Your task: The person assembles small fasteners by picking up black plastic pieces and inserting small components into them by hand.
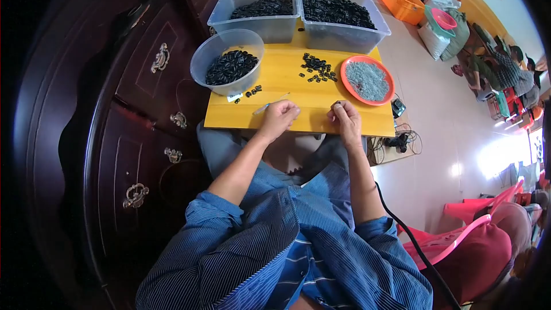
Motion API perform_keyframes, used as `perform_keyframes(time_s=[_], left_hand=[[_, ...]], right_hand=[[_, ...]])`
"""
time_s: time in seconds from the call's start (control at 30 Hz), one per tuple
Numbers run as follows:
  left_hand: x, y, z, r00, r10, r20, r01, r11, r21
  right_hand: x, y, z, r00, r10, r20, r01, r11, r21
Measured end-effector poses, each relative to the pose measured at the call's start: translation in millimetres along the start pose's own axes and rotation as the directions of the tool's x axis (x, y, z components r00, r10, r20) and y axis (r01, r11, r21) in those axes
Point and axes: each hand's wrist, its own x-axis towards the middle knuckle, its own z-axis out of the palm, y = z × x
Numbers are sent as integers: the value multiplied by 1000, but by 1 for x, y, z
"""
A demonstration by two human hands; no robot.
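Note:
My left hand (279, 118) is at the near part of the yellow table, thumb and fingers pinched together; anything between them is too small to make out. A thin pale pen-like tool (262, 108) shows beside and behind it, and I cannot tell whether the hand touches it. To the right, my right hand (346, 120) pinches a small black plastic piece (337, 103). Ahead of it lies a loose pile of small black pieces (318, 68). An orange-rimmed plate (392, 83) heaped with small grey bits (367, 80) sits at the right. A few black pieces (252, 90) lie near the left hand.
A round clear tub (198, 57) of black pieces stands at the left. Two clear bins (252, 27) (344, 33), also filled, stand behind. Dark drawers (155, 97) border the left. Cables (410, 138) lie at the right; a black cord (407, 229) crosses beside my right arm. Pink chairs (459, 235) and people are farther right.

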Motion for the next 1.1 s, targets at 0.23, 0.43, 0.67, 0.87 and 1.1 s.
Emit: perform_keyframes(time_s=[0.23, 0.43, 0.67, 0.87, 1.1], left_hand=[[-2, -3, -3, 997, 79, -4, -79, 996, 30], [-1, -8, -2, 990, 141, -21, -139, 988, 61], [-7, -13, 0, 979, 189, -81, -179, 976, 123], [-5, -14, 0, 979, 186, -78, -178, 979, 101], [-1, -12, 6, 983, 170, -64, -161, 980, 119]], right_hand=[[-7, -13, -8, 1000, 12, -28, -18, 977, -213], [-1, -12, -12, 998, 66, -16, -68, 968, -240], [-5, -18, -11, 995, 104, 1, -102, 979, -174], [-10, -19, -10, 997, 73, -17, -75, 970, -232], [-8, -16, -15, 996, 90, 23, -84, 977, -196]])
